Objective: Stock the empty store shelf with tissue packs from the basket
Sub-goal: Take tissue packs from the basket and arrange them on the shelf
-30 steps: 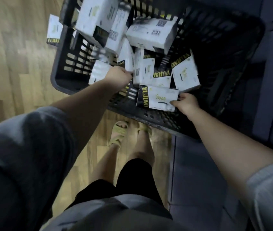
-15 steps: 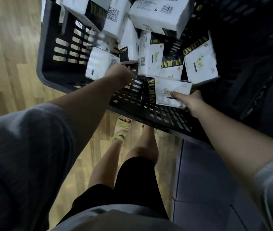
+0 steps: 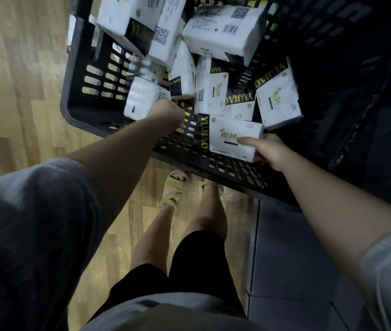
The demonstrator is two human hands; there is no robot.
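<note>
Two hands work the dark slotted plastic basket (image 3: 75,101): right hand (image 3: 267,151) pinches a white tissue pack (image 3: 233,137); left hand (image 3: 165,113), grip hidden, could topple leaning packs.

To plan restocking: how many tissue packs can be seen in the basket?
9 at least, in the basket: three piled at the far end, four in the middle, one beside the left hand, one held by the right hand. Others may lie hidden.
</note>
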